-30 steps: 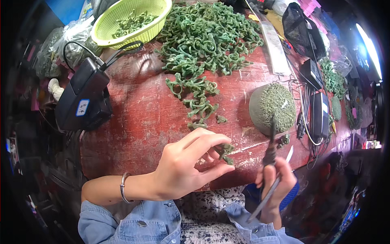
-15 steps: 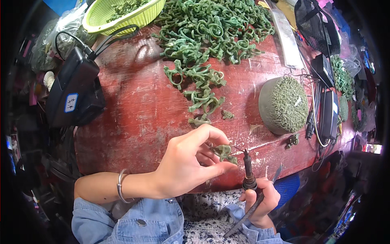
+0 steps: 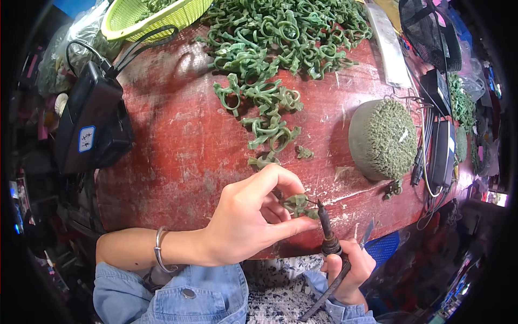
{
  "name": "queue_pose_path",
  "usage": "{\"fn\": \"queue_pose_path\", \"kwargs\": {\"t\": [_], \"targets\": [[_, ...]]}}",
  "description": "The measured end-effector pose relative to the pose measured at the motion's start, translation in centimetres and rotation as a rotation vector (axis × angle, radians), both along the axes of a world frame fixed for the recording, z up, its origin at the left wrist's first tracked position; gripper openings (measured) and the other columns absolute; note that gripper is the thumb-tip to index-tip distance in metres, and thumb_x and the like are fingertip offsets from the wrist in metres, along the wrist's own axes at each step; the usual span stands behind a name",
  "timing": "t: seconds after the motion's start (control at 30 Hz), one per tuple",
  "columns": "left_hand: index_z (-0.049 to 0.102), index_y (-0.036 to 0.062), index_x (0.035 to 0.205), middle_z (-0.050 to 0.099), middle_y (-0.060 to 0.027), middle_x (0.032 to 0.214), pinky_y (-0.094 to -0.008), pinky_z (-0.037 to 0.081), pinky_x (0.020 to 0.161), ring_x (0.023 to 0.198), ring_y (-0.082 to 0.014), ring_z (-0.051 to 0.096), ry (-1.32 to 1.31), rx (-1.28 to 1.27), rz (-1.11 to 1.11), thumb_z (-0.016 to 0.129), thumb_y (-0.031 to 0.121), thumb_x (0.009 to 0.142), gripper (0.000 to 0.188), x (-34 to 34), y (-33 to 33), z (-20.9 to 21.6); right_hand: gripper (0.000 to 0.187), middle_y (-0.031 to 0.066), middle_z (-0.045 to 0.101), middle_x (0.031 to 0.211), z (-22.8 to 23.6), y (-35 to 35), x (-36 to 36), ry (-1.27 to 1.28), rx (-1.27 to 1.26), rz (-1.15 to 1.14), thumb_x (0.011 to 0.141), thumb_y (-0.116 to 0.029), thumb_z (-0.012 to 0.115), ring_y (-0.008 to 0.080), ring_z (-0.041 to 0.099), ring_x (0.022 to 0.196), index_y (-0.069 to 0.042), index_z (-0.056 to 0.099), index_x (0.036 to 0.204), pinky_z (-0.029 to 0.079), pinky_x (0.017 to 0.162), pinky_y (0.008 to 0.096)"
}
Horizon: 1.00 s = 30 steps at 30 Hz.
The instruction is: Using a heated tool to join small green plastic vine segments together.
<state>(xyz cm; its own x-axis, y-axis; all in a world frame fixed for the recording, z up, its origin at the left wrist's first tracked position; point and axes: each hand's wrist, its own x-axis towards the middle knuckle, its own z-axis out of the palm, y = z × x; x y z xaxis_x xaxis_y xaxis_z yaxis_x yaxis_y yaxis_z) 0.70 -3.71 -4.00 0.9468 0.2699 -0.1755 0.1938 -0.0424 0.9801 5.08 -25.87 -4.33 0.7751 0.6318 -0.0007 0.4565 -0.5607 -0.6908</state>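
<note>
red table [image 3: 167, 178] below, left hand [image 3: 245, 221] pinches a green piece [image 3: 296, 203] at its fingertips, right hand [image 3: 352, 270] grips a dark tool [image 3: 327, 231] just beside!

Black boxy device [image 3: 96, 110] at left; black mesh bag [image 3: 425, 33] upper right.

A scuffed red worktable [image 3: 167, 135] spans the centre, its top catching a pale sheen [image 3: 189, 81] toward eleven o'clock, while dim, blurred surroundings [image 3: 421, 264] flank it, with a bright patch [image 3: 495, 198] at three o'clock.
</note>
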Motion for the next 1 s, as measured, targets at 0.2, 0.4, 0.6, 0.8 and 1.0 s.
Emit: {"fn": "queue_pose_path", "kwargs": {"t": [0.2, 0.4, 0.6, 0.8, 1.0], "targets": [[0.051, -0.0001, 0.098, 0.059, -0.0066, 0.094, -0.0225, 0.056, 0.060, 0.076, -0.0100, 0.064, -0.006, 0.024, -0.004, 0.077, 0.002, 0.069, 0.039, 0.03, -0.01, -0.22, 0.033, 0.0090, 0.052, 0.059, 0.03, 0.21, 0.09, 0.027, -0.006, -0.022, 0.080, -0.030, 0.067, 0.0255, 0.055, 0.049, 0.001, 0.058, 0.080, 0.043, 0.045, 0.0309], [0.050, -0.0001, 0.099, 0.057, -0.0068, 0.098, -0.0222, 0.056, 0.061, 0.077, -0.0101, 0.063, 0.000, 0.018, -0.008, 0.076, 0.000, 0.069, 0.040, -0.08, 0.10, -0.24, 0.033, 0.0099, 0.053, 0.059, 0.11, 0.28, 0.18, 0.069, 0.007, -0.043, 0.080, -0.031, 0.067, 0.0257, 0.055, 0.049, 0.001, 0.059, 0.080, 0.043, 0.045, 0.0314], [0.050, 0.0005, 0.100, 0.057, -0.0064, 0.098, -0.0221, 0.055, 0.062, 0.078, -0.0098, 0.063, 0.005, 0.005, -0.012, 0.076, -0.001, 0.068, 0.041, 0.01, 0.09, -0.29, 0.031, 0.0112, 0.053, 0.060, -0.02, 0.07, 0.18, 0.110, 0.010, -0.057, 0.078, -0.027, 0.068, 0.0262, 0.056, 0.050, 0.002, 0.059, 0.082, 0.043, 0.046, 0.0312], [0.050, 0.0012, 0.100, 0.057, -0.0061, 0.099, -0.0223, 0.055, 0.063, 0.080, -0.0102, 0.063, 0.003, -0.017, -0.013, 0.076, -0.002, 0.068, 0.042, 0.10, 0.12, -0.20, 0.027, 0.0115, 0.054, 0.061, 0.19, 0.24, 0.52, 0.149, 0.016, -0.048, 0.078, -0.023, 0.069, 0.0268, 0.056, 0.051, 0.002, 0.059, 0.083, 0.044, 0.046, 0.0314], [0.050, 0.0012, 0.100, 0.058, -0.0065, 0.099, -0.0223, 0.055, 0.063, 0.081, -0.0103, 0.063, -0.008, -0.020, -0.012, 0.076, -0.002, 0.068, 0.042, 0.06, 0.19, -0.35, 0.026, 0.0122, 0.055, 0.062, 0.28, 0.25, 0.72, 0.183, 0.015, -0.044, 0.078, -0.022, 0.068, 0.0274, 0.057, 0.052, 0.002, 0.060, 0.084, 0.044, 0.046, 0.0319]]}}
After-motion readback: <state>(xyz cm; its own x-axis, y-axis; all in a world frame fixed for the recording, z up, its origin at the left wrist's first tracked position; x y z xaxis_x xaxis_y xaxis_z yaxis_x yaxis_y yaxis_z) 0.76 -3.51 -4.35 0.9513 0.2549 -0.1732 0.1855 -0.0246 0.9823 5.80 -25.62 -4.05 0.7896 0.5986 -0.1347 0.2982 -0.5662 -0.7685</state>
